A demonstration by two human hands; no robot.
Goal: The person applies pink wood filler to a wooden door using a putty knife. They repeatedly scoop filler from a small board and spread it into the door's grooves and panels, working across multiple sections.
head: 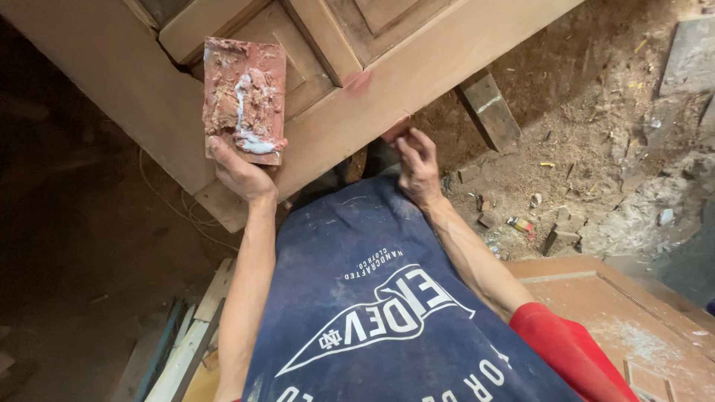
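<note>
My left hand (240, 173) holds up a small rectangular board (245, 98) caked with reddish-brown filler paste and a white smear. Behind it lies a panelled wooden door (417, 67), tilted across the top of the view, with a reddish filler spot near its edge. My right hand (417, 165) is at the door's lower edge, fingers pinched against it, with a dab of reddish paste at the fingertips. A dark blue apron with white print (372, 298) covers my front below both hands.
Sawdust, wood offcuts and rubble cover the dirt floor (596, 126) at right. A wooden block (488, 109) props the door. Another flat wooden panel (633, 320) lies at lower right. Stacked wood strips (190, 342) sit at lower left. The left side is dark.
</note>
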